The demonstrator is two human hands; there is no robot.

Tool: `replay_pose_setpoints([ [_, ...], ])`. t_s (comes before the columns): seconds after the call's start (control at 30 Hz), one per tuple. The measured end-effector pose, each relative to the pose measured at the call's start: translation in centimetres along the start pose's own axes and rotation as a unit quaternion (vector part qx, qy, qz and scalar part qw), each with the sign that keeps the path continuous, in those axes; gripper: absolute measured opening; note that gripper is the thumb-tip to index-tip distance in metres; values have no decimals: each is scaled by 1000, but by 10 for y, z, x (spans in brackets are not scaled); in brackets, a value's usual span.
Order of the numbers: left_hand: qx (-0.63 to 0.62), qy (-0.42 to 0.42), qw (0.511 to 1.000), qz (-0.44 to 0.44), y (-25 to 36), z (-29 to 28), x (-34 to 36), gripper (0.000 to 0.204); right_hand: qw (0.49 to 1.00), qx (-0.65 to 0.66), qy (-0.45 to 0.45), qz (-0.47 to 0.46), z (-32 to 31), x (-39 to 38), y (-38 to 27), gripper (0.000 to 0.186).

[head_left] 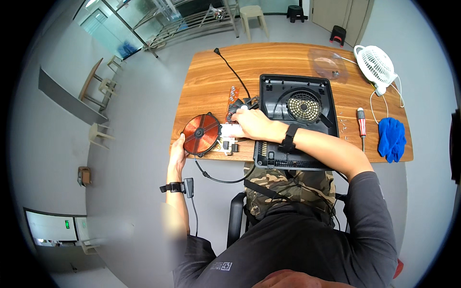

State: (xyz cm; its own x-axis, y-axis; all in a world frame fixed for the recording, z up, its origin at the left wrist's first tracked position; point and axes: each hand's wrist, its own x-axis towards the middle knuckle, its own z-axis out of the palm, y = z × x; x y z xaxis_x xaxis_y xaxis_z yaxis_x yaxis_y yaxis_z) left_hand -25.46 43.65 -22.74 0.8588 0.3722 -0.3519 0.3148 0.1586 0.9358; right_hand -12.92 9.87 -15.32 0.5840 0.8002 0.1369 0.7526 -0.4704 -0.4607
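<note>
This looks like a workshop. The wooden bench (206, 89) carries a screwdriver (361, 126), screws (344, 128) and a copper coil (208, 140); a metal rack (192, 20) and plastic stools (252, 11) stand beyond.

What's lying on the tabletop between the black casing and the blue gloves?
In the head view, going from the black casing to the blue gloves: small scattered pieces that look like screws, a screwdriver, then part of a white cord.
</note>
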Motion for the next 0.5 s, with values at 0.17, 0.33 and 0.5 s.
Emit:
replay_pose_setpoints([
  [0.17, 84, 26, 996, 8, -12, -15, 15, 46, 990, 98, 95, -33, -66, -21, 11, 27],
  [0.33, 388, 94, 914, 69, 11, 0, 4, 61, 992, -13, 127, 17, -102, -97, 79, 23],
  [0.5, 577, 135, 799, 106, 17, 2, 11, 54, 979, -19, 122, 161, -139, -197, 103, 28],
])
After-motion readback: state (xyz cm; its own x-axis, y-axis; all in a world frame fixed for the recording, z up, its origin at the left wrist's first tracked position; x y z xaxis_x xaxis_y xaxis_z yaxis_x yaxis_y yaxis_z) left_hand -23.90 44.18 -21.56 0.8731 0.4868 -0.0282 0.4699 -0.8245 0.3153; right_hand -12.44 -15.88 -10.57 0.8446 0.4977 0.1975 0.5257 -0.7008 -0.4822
